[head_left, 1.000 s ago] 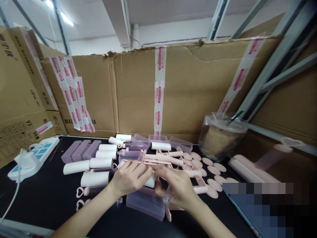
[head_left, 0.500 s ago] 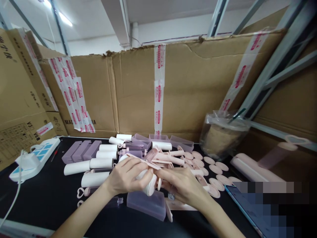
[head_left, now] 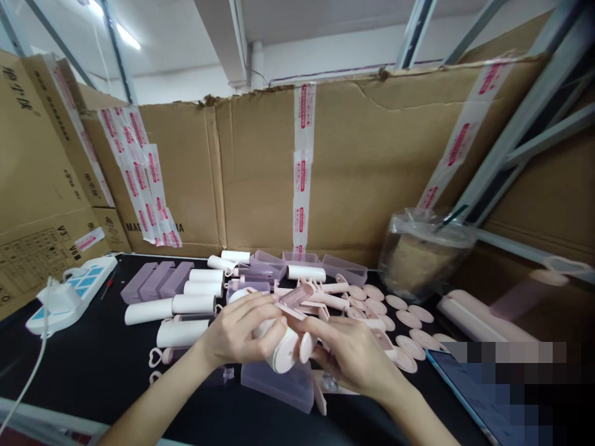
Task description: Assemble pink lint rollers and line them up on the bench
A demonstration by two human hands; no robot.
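My left hand is wrapped round a white roll with a pale pink end disc, which looks like a lint roller. A flat pink strip lies across the roll's top, between my hands. Bent fingers of my right hand press on the strip's right end; the thumb is mostly hidden. A small pink oval tab sticks out beside the end disc, close to my right fingers. Under my hands lie a translucent purple cover and a clear knob-like piece.
Several white rolls and purple covers lie at left. Pink discs and pink handles spread right of centre. A phone, a bagged cup and a power strip flank them. Cardboard walls the back.
The roll has turned slightly so its pink end disc faces me more, and the oval tab shows more fully. The whole view has shifted slightly.
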